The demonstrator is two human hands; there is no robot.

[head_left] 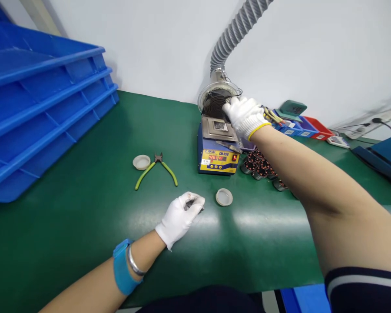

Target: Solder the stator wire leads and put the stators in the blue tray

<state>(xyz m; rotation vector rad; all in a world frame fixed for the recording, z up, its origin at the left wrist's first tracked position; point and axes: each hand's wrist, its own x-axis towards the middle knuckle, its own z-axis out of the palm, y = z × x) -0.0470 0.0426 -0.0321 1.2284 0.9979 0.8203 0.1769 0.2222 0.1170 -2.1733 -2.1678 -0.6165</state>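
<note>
My left hand (pixel 180 218), in a white glove, rests low over the green table (pixel 94 217). Its fingers are closed round a small dark metal part (pixel 189 203), mostly hidden by the glove. My right hand (pixel 243 114), also gloved in white, is raised at the back right edge of the blue and yellow solder pot (pixel 219 161). Its fingers are curled, and what they hold, if anything, is hidden. The pot's square metal top has an opening with shiny solder (pixel 220 126). Directly behind it is the round fume hood (pixel 215 98).
Green-handled cutters (pixel 158 167) lie open beside a shallow white dish (pixel 141 162). A second dish (pixel 224 197) sits before the pot. Several copper-wound coils (pixel 256 164) stand under my right forearm. Blue crates (pixel 45 100) are stacked left; small bins (pixel 316 127) line the back right.
</note>
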